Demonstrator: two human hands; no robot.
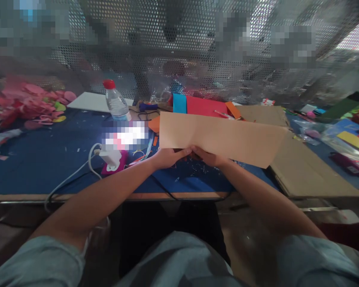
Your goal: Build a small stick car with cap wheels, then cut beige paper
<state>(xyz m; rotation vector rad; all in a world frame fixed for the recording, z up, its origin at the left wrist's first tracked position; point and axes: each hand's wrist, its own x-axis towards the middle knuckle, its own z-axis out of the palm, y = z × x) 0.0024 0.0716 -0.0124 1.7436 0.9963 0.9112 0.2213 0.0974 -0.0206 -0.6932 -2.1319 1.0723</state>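
Observation:
A long sheet of tan card (pixel 221 133) stands tilted above the blue table, with its broad face toward me. My left hand (pixel 170 157) grips its lower edge, thumb pointing right along it. Close beside, my right hand (pixel 206 155) pinches the same edge, so the two thumbs nearly meet. The fingers behind the card are hidden. Small paper scraps (pixel 194 171) lie on the table below my hands.
Left of my hands are a purple power strip (pixel 121 159) with a white charger (pixel 110 157) and cable, a water bottle (pixel 116 101) and a pink foam pile (pixel 26 103). Cardboard (pixel 314 167) lies right; red material (pixel 206 107) lies behind the card.

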